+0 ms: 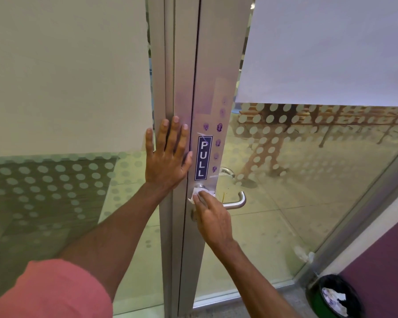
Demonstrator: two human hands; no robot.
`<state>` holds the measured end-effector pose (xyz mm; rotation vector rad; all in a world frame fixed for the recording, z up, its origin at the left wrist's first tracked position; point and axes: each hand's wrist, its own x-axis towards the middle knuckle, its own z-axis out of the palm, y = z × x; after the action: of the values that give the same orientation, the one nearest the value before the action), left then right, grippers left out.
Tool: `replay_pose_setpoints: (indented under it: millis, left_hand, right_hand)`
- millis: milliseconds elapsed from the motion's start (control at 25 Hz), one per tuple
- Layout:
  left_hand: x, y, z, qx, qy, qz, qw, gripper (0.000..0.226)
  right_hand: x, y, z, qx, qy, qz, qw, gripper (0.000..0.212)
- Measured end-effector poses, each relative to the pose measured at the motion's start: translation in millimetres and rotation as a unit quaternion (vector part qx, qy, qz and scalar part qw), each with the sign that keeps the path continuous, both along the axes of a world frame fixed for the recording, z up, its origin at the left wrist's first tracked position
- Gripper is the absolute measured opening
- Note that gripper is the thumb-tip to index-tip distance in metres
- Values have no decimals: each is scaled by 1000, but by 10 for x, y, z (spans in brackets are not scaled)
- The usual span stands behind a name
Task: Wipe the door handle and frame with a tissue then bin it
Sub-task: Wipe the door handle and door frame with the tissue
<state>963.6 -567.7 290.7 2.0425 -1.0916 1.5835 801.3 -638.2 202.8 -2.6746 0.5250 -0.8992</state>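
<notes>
Right then, right hand (213,220) pressed a crumpled white tissue (201,194) against the handle's round base on the brushed aluminium door frame (213,65), fingers (199,201) together, pinning the tissue. Door handle (236,201), a smooth steel lever, ran out toward 3 o'clock from the fingers, long axis level, right hand clearly nearer. Left hand (168,158) lay flat on the frame at 10 o'clock, fingers spread, holding nothing. Purple smudges (219,127) sat at 12 o'clock beside the PULL sticker (203,158), likely still to be wiped. Bin (334,297), black-lined, part full, stood at 5 o'clock on the floor.
</notes>
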Motion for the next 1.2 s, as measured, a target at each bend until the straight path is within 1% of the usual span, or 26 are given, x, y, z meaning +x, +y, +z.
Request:
replay_pose_setpoints:
  millis: [120,160,200,240,280,320,400,440,520,560,640,680,760,800,920,1000,1080,1200]
  left_hand:
    - [-14,0,5,-2,-1,0,1000,70]
    - [-17,-1,5,-2,-1,1,1000,70]
    - [-19,1,3,-2,0,1,1000,70]
    - [-22,1,2,-1,0,2,1000,70]
    - [-25,0,7,-1,0,3,1000,70]
    - [-32,2,13,-1,2,4,1000,70]
    - [-36,8,15,1,4,-1,1000,71]
    - [-31,7,11,1,2,-1,1000,73]
    - [-27,5,11,1,-6,0,1000,75]
    - [-26,4,9,0,-9,-1,1000,75]
    - [-15,6,4,-2,-10,-2,1000,74]
    - [-10,3,5,-1,-9,-1,1000,74]
    - [-6,-2,1,-2,-9,-2,1000,73]
    - [-3,-7,-2,-4,-10,-3,1000,73]
    - [10,-23,-14,-10,-19,2,1000,73]
    - [21,-28,-20,-11,-25,2,1000,75]
    - [32,-26,-16,-11,-28,5,1000,78]
    - [39,-34,-24,-12,-32,10,999,79]
  right_hand:
    - [-16,-2,1,-11,-18,17,1000,12]
    - [-35,-35,0,-2,-16,20,1000,14]
    - [-32,-79,-3,-1,-16,21,1000,21]
    - [-29,-131,2,-7,-30,19,999,29]
    - [-15,-155,21,8,-57,19,998,32]
    - [17,-125,51,1,-85,20,996,29]
    - [84,-47,86,16,-75,32,997,18]
    - [102,-38,101,18,-81,43,996,17]
    - [117,-100,24,-24,-70,55,996,29]
    - [114,-127,13,-8,-70,55,996,32]
    - [101,-137,29,62,-85,56,993,32]
    - [68,-128,79,79,-104,55,990,33]
    - [-23,-121,126,91,-111,53,988,41]
    - [-103,-162,113,87,-149,44,984,44]
    - [-389,-311,-9,120,-285,-21,951,44]
    - [-531,-369,-114,134,-319,-59,936,44]
    - [-615,-451,-218,171,-352,-88,916,43]
    - [-694,-626,-419,268,-416,-141,857,40]
